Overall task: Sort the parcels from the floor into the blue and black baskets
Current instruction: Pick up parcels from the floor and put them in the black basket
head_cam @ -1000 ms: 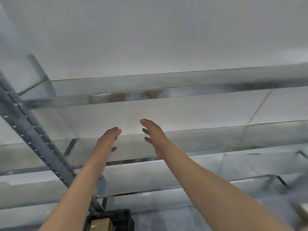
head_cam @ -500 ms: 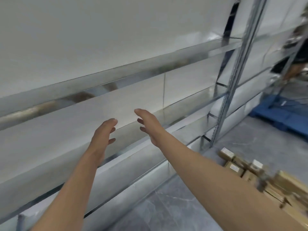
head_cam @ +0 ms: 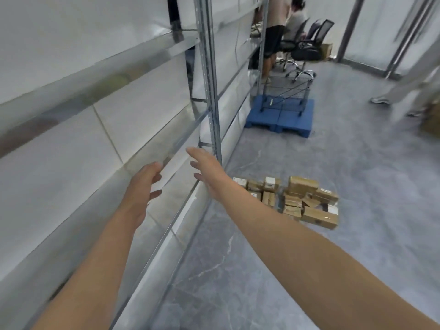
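Parcels: a heap of brown cardboard parcels [head_cam: 300,198], several with white labels, lay packed against one another on the grey floor [head_cam: 357,163], right of the frame's centre.
Right hand: the right hand [head_cam: 209,173] reached forward at mid-frame, fingers straight and spread, holding nothing; it showed just left of the parcels.
Left hand: the left hand [head_cam: 142,184] reached out beside it, further left, fingers loosely extended and empty, in front of a shelf edge.
Shelving: a metal shelving rack [head_cam: 95,75] filled the left half; its upright post [head_cam: 209,91] rose above the right hand.
Pallet: a blue pallet [head_cam: 262,116] lay in the upper middle, a wire cart [head_cam: 285,91] standing on it.
Background: black office chairs [head_cam: 309,41] and a standing person [head_cam: 273,39] were at the top; another person's legs [head_cam: 404,84] were at the upper right.
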A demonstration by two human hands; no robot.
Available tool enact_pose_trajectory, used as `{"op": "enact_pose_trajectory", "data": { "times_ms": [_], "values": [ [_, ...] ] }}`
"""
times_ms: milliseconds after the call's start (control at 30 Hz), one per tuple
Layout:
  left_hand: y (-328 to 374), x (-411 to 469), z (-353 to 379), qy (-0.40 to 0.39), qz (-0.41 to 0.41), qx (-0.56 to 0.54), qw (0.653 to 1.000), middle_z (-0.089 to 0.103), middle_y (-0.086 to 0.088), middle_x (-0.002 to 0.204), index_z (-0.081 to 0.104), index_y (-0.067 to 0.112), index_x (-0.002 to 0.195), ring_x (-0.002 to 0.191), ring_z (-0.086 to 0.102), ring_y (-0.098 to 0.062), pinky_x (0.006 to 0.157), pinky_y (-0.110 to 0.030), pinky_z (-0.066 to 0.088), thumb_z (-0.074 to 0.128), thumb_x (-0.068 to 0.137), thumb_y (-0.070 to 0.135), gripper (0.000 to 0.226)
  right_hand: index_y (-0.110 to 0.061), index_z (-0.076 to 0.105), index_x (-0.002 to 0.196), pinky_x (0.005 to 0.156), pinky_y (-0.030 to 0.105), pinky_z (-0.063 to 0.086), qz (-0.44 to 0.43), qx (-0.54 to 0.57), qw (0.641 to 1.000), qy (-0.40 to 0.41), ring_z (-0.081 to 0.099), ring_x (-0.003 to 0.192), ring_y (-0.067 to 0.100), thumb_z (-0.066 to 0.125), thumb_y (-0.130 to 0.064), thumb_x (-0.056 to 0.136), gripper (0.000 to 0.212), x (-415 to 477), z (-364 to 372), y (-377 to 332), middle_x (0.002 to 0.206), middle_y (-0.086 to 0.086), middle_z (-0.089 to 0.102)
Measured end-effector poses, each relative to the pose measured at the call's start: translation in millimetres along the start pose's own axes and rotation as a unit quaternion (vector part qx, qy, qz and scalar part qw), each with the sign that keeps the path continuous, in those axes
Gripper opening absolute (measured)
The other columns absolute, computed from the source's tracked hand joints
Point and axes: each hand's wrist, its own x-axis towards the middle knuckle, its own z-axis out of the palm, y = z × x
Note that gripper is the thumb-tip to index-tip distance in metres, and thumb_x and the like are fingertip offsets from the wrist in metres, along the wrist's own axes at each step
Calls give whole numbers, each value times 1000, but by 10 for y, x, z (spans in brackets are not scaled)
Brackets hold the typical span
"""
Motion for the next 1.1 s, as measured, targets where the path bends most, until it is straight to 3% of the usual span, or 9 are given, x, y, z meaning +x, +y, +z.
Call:
{"op": "enact_pose_trajectory", "data": {
  "times_ms": [133, 233, 333, 433, 500, 600, 733, 867, 1100],
  "values": [
    [5, 307, 331, -83, -12, 10, 996, 60, 11, 133, 65, 26, 129, 123, 59, -10, 95, -38, 51, 62, 76, 58, 62, -23, 55, 145, 110, 38, 42, 12, 11, 997, 80, 52, 131, 19, 56, -48, 104, 48, 106, -285, 57, 139, -8, 53],
    [-28, 504, 518, -143, -22, 23, 989, 60, 10, 134, 65, 33, 121, 126, 58, -10, 103, -43, 51, 62, 79, 58, 49, -33, 55, 138, 112, 44, 41, 19, 6, 991, 131, 52, 129, 20, 56, -55, 100, 44, 158, -430, 122, 138, -5, 54],
    [-119, 689, 706, -184, -33, 34, 982, 63, 9, 125, 68, 32, 111, 124, 58, -13, 104, -46, 49, 62, 94, 50, 26, -27, 52, 148, 114, 47, 41, 23, 17, 983, 180, 50, 134, 18, 54, -54, 101, 54, 221, -576, 259, 145, -7, 52],
    [-222, 820, 863, -225, -32, 50, 973, 65, 2, 128, 70, 26, 119, 123, 58, -15, 102, -46, 50, 59, 93, 52, 38, -26, 46, 154, 114, 44, 40, 26, 35, 977, 207, 49, 136, 16, 54, -53, 102, 59, 248, -667, 390, 154, -6, 49],
    [-271, 907, 957, -240, -39, 59, 968, 63, 1, 131, 68, 26, 124, 125, 57, -16, 100, -44, 50, 57, 98, 50, 36, -25, 45, 156, 118, 47, 38, 39, 40, 975, 217, 48, 141, 17, 55, -55, 99, 65, 269, -713, 469, 158, -6, 47],
    [-341, 1037, 1111, -259, -49, 61, 963, 65, 2, 125, 69, 30, 115, 125, 57, -17, 96, -41, 48, 53, 105, 43, 23, -25, 46, 154, 119, 46, 38, 49, 53, 971, 228, 47, 140, 17, 54, -49, 104, 56, 343, -817, 554, 153, -7, 47],
    [-385, 1209, 1314, -261, -58, 60, 962, 62, 14, 115, 65, 35, 103, 122, 56, -14, 104, -46, 47, 51, 107, 39, 15, -26, 47, 152, 121, 50, 36, 60, 58, 966, 243, 47, 138, 17, 53, -48, 105, 52, 540, -1012, 607, 156, -5, 47],
    [-430, 1473, 1585, -259, -67, 77, 961, 60, 17, 115, 64, 37, 100, 120, 56, -11, 109, -50, 48, 52, 107, 39, 14, -32, 50, 141, 121, 51, 37, 69, 69, 963, 251, 49, 135, 16, 52, -46, 106, 38, 811, -1306, 642, 146, -8, 51],
    [-449, 1956, 2571, -278, -95, 109, 950, 67, 17, 105, 66, 36, 104, 107, 60, -1, 104, -43, 48, 50, 107, 40, 17, -27, 50, 149, 119, 47, 39, 88, 91, 953, 274, 48, 134, 15, 52, -46, 106, 48, 1276, -2285, 723, 145, -8, 51]
  ]
}}
